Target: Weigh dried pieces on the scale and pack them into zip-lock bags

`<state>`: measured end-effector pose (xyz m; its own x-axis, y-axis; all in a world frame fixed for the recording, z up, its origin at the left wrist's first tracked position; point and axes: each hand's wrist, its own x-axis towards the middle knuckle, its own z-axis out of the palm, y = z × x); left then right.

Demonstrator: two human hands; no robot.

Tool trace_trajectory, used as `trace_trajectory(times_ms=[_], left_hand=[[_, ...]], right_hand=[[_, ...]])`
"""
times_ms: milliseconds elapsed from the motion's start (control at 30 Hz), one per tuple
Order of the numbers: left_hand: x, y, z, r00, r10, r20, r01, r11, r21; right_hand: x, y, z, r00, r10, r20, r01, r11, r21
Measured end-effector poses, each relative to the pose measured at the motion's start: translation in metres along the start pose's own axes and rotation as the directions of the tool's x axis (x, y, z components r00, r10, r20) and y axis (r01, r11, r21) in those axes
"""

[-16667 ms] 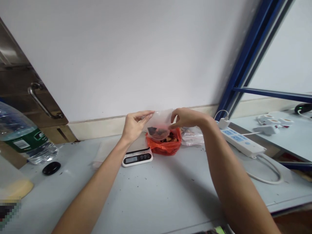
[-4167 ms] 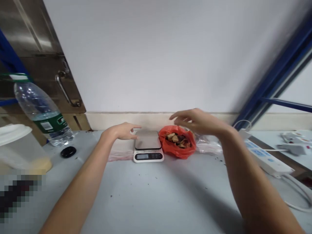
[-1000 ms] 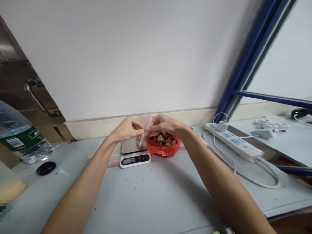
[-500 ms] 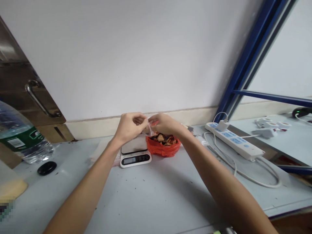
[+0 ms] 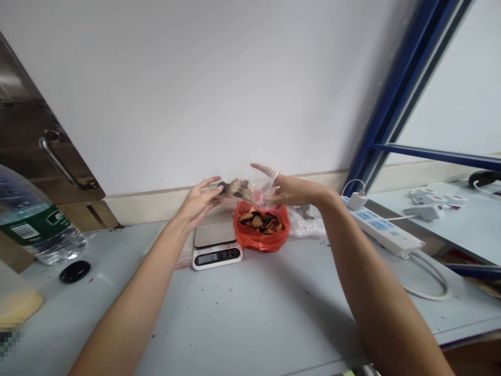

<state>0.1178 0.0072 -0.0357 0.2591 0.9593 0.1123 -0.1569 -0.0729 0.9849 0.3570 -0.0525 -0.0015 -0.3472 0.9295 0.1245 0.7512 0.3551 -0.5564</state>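
A clear plastic bag (image 5: 250,192) with several dark-edged dried slices (image 5: 236,187) in it is stretched sideways between my hands. My left hand (image 5: 199,201) grips the bag's filled end with thumb and fingers. At the bag's mouth, my right hand (image 5: 293,189) holds the plastic, its index finger pointing out to the left. Just below is a red plastic bag (image 5: 261,243), open at the top, full of similar dried slices (image 5: 258,222). Beside it on the left stands a white kitchen scale (image 5: 214,235) with a bare plate; its display is too small to read.
More clear plastic (image 5: 307,224) lies right of the red bag. A power strip (image 5: 381,224) with cables is on the right, near a blue metal frame (image 5: 391,104). On the left are a large water bottle (image 5: 39,224) and a black round object (image 5: 75,271).
My hands were close together over the scale, pinching the clear bag. They have moved apart, the right one rightward, and the bag with slices now lies level between them.
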Motion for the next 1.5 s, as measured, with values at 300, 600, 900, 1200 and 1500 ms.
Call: trace_trajectory(times_ms=[300, 600, 900, 1200, 1500], left_hand=[[0.007, -0.010, 0.005, 0.973, 0.200, -0.117, -0.193, 0.979, 0.068], [-0.003, -0.011, 0.029, 0.871, 0.490, -0.041, -0.454, 0.834, 0.314], [-0.003, -0.007, 0.026, 0.861, 0.497, 0.108, -0.507, 0.821, 0.263], [-0.004, -0.025, 0.029, 0.947, 0.226, 0.229, -0.308, 0.844, 0.440], [-0.003, -0.024, 0.033, 0.938, 0.319, 0.135, -0.345, 0.826, 0.445]], right_hand=[[-0.019, 0.021, -0.024, 0.963, 0.195, 0.187, -0.194, 0.981, -0.021], [-0.006, 0.006, -0.013, 0.917, 0.342, -0.206, -0.384, 0.897, -0.221], [-0.007, 0.013, -0.015, 0.972, 0.210, -0.105, -0.209, 0.978, 0.027], [-0.010, 0.018, -0.014, 0.972, 0.227, -0.066, -0.195, 0.927, 0.321], [-0.006, 0.018, -0.011, 0.964, 0.240, -0.112, -0.183, 0.909, 0.374]])
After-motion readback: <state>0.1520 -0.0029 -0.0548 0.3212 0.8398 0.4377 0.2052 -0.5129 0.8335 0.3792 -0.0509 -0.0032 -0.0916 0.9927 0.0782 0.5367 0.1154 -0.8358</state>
